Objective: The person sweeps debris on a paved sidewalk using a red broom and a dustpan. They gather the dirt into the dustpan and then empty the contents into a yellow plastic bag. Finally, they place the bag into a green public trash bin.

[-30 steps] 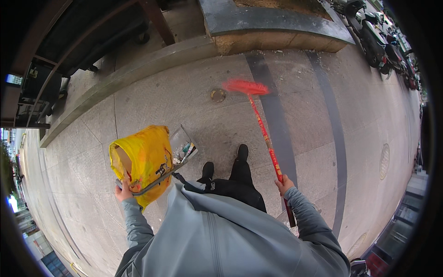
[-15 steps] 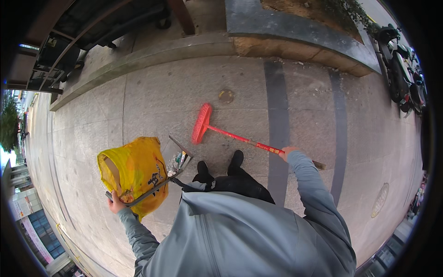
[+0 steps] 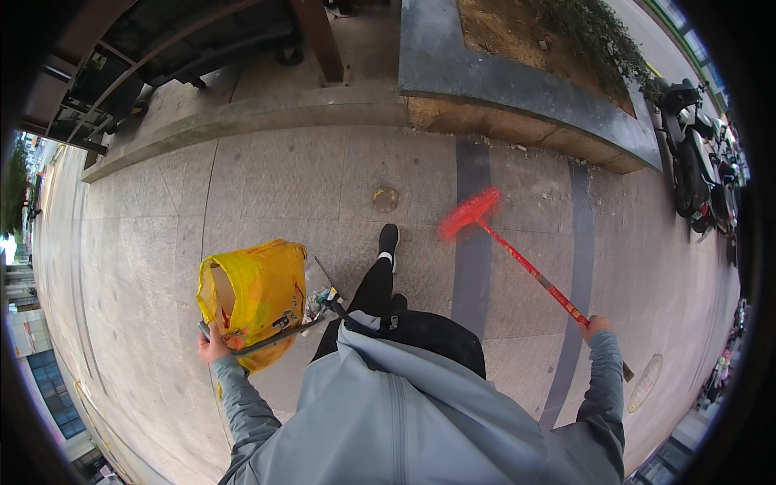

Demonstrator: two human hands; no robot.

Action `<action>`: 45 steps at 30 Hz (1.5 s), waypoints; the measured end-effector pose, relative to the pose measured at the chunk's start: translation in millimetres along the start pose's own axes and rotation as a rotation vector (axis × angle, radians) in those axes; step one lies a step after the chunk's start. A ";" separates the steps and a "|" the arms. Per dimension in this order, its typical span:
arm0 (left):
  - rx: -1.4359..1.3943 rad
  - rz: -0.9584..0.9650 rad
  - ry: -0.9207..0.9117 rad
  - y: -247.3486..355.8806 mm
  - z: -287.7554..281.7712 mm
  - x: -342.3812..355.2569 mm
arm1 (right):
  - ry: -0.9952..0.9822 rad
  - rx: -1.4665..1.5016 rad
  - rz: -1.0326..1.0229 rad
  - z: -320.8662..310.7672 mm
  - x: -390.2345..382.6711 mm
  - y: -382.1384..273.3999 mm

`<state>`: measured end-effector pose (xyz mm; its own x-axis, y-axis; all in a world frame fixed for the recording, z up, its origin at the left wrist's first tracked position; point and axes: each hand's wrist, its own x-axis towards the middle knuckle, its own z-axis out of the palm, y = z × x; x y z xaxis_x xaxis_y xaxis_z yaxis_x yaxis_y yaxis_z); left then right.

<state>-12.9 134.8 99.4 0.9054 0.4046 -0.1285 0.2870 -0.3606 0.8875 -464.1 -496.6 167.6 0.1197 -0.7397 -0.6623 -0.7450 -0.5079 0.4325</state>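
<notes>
My left hand [image 3: 213,346] is closed round the end of the dark handle of a dustpan [image 3: 318,277]. Bits of litter [image 3: 319,302] lie in the pan. A yellow bag [image 3: 279,279] with its mouth gaping hangs by that hand, against the handle; whether the fingers also grip it is hidden. Out to the right, my right hand [image 3: 596,326] grips a red broom [image 3: 529,267] near the top of its stick. The red bristle head [image 3: 470,212], smeared by motion, is over a dark paving strip, ahead and to the right of my shoe [image 3: 389,239].
A stone-edged planter [image 3: 517,77] with soil and a shrub stands ahead, small debris [image 3: 521,148] along its foot. A low kerb [image 3: 242,117] runs left from it, with dark wheeled bins [image 3: 210,40] behind. Parked scooters [image 3: 695,162] line the far right. A round cover [image 3: 385,200] is set in the paving.
The broom has swung right with my right hand, its head now over the dark strip. One foot has stepped forward. The bag and dustpan have shifted slightly right.
</notes>
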 end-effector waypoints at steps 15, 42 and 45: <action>-0.085 -0.003 -0.109 32.4 -14.5 -42.6 | 0.185 0.165 -0.436 -97.8 -49.8 -266.8; -0.117 0.258 -0.551 116.2 14.6 -40.5 | 0.177 1.152 0.442 288.7 -400.2 -72.3; -0.091 0.313 -0.579 118.3 14.8 -36.0 | 0.273 1.216 0.397 292.0 -410.7 -84.0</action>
<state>-6.9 65.2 202.5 0.9708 -0.2338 -0.0531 -0.0214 -0.3051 0.9521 -642.4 -21.3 224.6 -0.2228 -0.8838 -0.4113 -0.8555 0.3796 -0.3522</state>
